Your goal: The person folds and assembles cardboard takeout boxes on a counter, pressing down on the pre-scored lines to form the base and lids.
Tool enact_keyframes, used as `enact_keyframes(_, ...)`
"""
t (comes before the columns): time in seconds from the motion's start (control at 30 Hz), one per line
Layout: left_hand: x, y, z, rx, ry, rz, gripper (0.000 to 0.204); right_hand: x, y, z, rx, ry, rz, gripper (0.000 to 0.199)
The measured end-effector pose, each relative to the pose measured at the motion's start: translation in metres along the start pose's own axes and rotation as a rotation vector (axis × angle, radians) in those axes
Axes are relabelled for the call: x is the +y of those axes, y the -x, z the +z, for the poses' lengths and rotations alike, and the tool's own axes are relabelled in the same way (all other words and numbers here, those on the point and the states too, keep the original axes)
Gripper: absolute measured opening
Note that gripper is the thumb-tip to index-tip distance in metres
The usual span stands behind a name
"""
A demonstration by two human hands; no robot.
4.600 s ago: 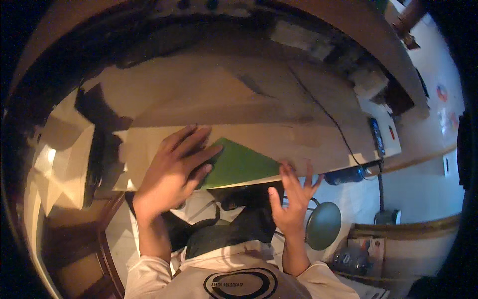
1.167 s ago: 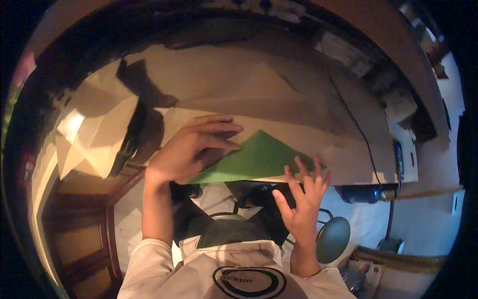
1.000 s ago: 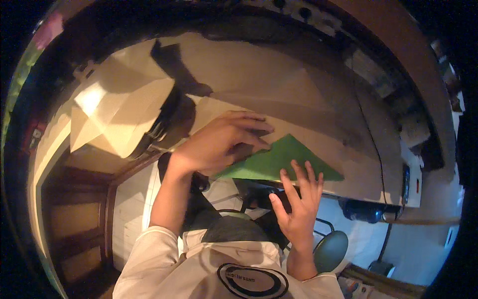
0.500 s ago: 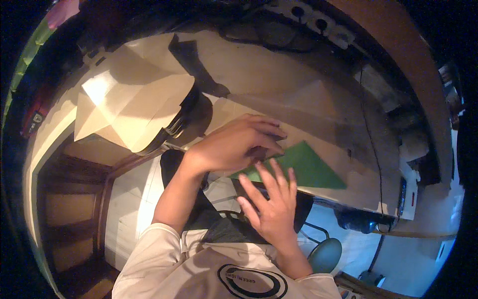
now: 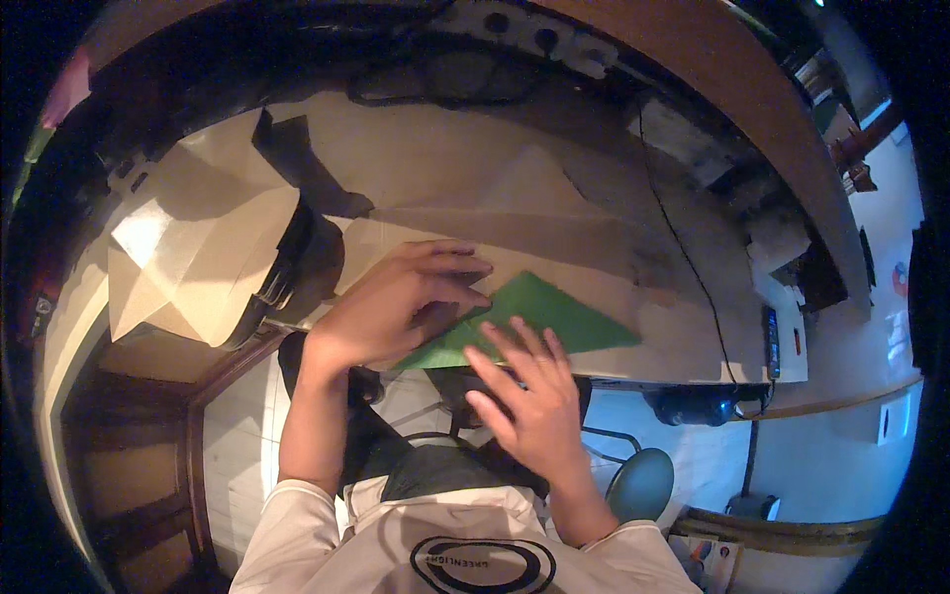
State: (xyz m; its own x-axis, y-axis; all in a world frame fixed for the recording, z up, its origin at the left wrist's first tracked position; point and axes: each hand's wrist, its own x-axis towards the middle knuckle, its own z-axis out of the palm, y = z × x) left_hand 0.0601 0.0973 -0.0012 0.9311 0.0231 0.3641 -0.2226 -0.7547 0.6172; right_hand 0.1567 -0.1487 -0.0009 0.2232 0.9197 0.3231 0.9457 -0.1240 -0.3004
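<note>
A sheet of green paper [image 5: 569,315], folded into a triangle, lies on the pale tabletop [image 5: 445,134] at its near edge. Its peak points away from me and its long side runs along the edge. Over the paper's left part is my left hand [image 5: 391,297], its fingers bent and a little apart, pointing right. The tips touch the paper or hover just above it; its thumb is hidden. My right hand [image 5: 534,401] comes from below with fingers spread, the fingertips on the middle of the paper near the long side.
At the left stands a cream, faceted object [image 5: 203,238] with a bright glare. A power strip [image 5: 539,40] lies at the far side, and a dark cable [image 5: 683,243] runs down the right. By the right end is a dark phone-like device [image 5: 772,342]. Below the table is a round stool [image 5: 640,485].
The whole view has shifted, so the table and things sit further left in the picture. Both hands remain at the paper in nearly the same pose.
</note>
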Motion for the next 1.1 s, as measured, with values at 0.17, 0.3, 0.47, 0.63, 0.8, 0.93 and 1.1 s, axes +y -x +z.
enact_keyframes(0.17, -0.001, -0.003, 0.001, -0.003, -0.010, 0.015, 0.044, 0.032, 0.028, -0.018, 0.059, 0.073, 0.188, 0.046)
enact_keyframes(0.3, 0.008, -0.001, -0.006, -0.004, -0.008, -0.024, 0.044, 0.057, 0.048, -0.031, 0.106, 0.153, 0.300, 0.048)
enact_keyframes(0.47, 0.011, -0.004, -0.006, -0.007, -0.011, -0.045, 0.045, 0.079, 0.071, -0.042, 0.176, 0.190, 0.420, 0.056)
enact_keyframes(0.63, 0.010, -0.004, -0.005, 0.014, 0.022, -0.033, 0.048, 0.091, 0.085, -0.048, 0.220, 0.228, 0.457, 0.056)
enact_keyframes(0.8, 0.010, -0.007, -0.004, 0.003, 0.015, -0.030, 0.048, 0.089, 0.085, -0.046, 0.252, 0.233, 0.475, 0.057)
enact_keyframes(0.93, 0.013, -0.005, -0.007, 0.005, 0.020, -0.068, 0.045, 0.088, 0.083, -0.042, 0.277, 0.178, 0.464, 0.056)
enact_keyframes(1.1, 0.012, -0.007, -0.005, 0.001, 0.012, -0.063, 0.042, 0.093, 0.085, -0.046, 0.277, 0.206, 0.488, 0.055)
